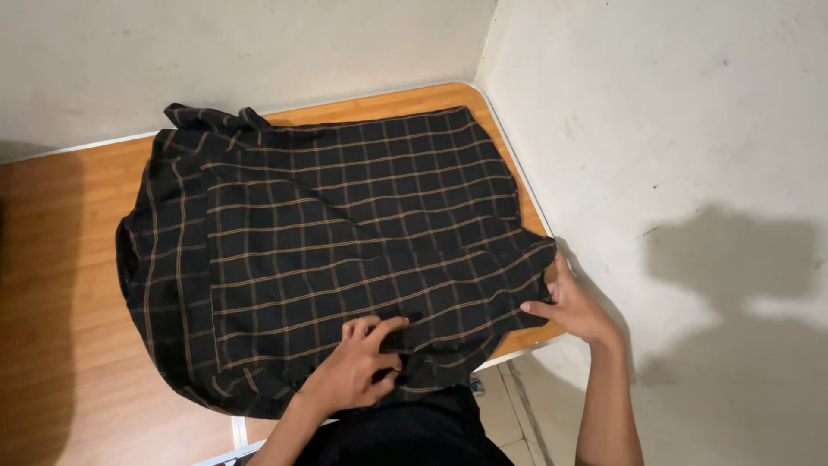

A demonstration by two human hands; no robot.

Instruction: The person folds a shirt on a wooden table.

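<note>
A black shirt (336, 233) with thin tan check lines lies spread flat on a wooden table (60, 285), its collar toward the far left. My left hand (358, 367) rests on the near edge of the shirt, fingers pinching a fold of cloth. My right hand (571, 304) grips the shirt's near right corner at the table's right edge.
White walls (673, 147) meet in a corner behind and to the right of the table. The table's metal-trimmed edge (517, 173) runs close along the right wall. A strip of tiled floor (509, 406) shows below the table's near edge.
</note>
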